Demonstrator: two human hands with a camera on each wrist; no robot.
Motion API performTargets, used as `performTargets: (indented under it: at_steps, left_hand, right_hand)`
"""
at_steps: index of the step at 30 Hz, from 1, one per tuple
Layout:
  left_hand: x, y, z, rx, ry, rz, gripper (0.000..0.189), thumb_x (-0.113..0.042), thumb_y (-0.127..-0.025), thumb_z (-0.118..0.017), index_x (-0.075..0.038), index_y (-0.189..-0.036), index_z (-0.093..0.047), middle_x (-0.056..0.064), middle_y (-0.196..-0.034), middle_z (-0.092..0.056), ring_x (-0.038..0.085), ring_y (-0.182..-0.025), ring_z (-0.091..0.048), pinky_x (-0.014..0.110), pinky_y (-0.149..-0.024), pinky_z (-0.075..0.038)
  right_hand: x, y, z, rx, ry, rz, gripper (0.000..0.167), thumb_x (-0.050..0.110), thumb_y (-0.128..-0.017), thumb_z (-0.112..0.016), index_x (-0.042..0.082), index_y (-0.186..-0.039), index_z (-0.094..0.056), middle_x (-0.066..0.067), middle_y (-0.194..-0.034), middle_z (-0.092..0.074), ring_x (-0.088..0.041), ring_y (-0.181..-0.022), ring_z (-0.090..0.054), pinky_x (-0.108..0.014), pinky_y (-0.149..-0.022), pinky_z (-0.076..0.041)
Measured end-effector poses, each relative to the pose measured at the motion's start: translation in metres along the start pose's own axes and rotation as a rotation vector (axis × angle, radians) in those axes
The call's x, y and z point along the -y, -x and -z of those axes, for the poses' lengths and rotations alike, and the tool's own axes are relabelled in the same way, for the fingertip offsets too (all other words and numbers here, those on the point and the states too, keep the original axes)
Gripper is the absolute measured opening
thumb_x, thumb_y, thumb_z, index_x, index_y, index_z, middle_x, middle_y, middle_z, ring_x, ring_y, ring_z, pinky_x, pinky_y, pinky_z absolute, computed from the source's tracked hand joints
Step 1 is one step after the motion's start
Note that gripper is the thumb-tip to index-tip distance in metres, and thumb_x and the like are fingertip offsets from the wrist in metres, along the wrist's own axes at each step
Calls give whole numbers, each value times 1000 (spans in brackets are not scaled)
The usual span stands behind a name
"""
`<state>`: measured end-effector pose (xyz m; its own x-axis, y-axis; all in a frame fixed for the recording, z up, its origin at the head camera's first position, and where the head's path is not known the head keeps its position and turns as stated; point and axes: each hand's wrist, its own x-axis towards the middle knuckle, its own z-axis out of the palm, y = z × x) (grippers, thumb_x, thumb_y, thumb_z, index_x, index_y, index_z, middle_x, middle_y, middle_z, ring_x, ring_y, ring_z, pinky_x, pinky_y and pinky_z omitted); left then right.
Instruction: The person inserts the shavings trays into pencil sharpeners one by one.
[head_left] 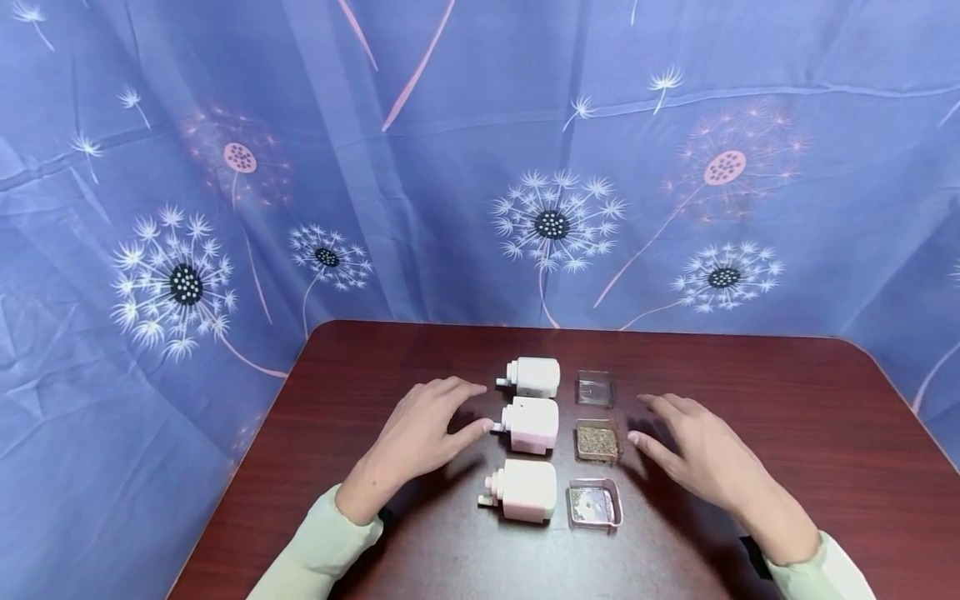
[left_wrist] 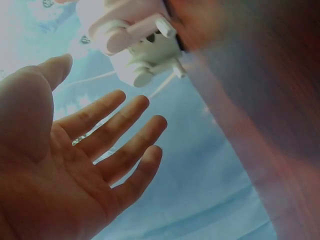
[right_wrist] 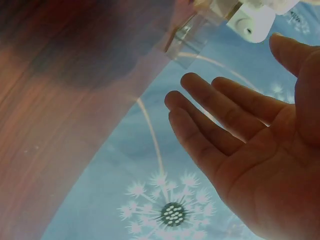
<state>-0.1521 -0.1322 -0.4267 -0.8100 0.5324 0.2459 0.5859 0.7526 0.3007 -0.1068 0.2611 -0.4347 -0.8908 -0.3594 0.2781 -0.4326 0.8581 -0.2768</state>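
Three small white-and-pink crank devices, which look like pencil sharpeners, stand in a row: far (head_left: pixel 537 377), middle (head_left: pixel 534 425) and near (head_left: pixel 528 492). Their cranks point left. To their right lie three clear little trays. The far tray (head_left: pixel 596 392) looks bare, the middle tray (head_left: pixel 598 457) holds brownish bits, and the near tray (head_left: pixel 617 505) has a few specks. My left hand (head_left: pixel 420 427) is left of the devices, fingers spread, thumb tip by the middle crank; contact is unclear. My right hand (head_left: pixel 708 454) hovers right of the trays, fingers extended, holding nothing.
A dark red-brown wooden table (head_left: pixel 810 417) with rounded far corners lies under everything. Behind it and along its sides hangs a blue cloth (head_left: pixel 450 208) printed with dandelions.
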Motion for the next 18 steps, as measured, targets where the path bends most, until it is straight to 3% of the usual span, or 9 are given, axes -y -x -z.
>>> performTargets:
  at_steps: [9,18]
  left_hand:
    - [-18,9,5,32,24,-44,53,-57,-101,-66,-24,-143,-67,-9,-132,-70,17,-124,-65,44,-103,-50]
    - [-33,21,6,74,47,-124,52,-58,-103,-63,-23,-141,-67,-9,-127,-71,12,-120,-65,41,-102,-50]
  right_hand:
    - [19,10,0,-41,4,97,50,32,-95,-81,-1,-131,-68,-12,-118,-72,-30,-107,-71,-51,-90,-58]
    - [33,19,-1,9,8,108,48,37,-96,-80,3,-129,-71,-9,-120,-72,-27,-110,-70,-49,-92,-58]
